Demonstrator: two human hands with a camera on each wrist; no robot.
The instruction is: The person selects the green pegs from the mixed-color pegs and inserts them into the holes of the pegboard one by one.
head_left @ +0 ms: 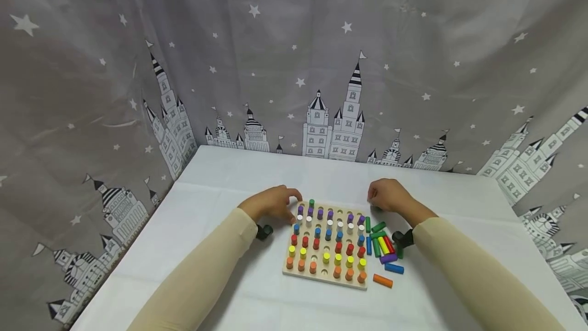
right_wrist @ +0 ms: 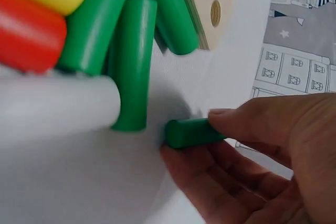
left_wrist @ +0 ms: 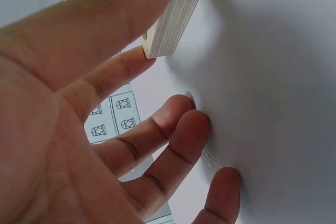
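While the right hand (right_wrist: 273,156) pinches one short green wooden peg (right_wrist: 191,132), the spread left hand (left_wrist: 94,129) touches the pale wooden pegboard (left_wrist: 173,19) (one orange peg (head_left: 383,281) lies apart).

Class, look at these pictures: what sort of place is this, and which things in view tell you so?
Probably a small indoor play or activity corner: a table under a white cloth, a wooden pegboard with coloured pegs, and a grey curtain printed with stars and castles hung round it.
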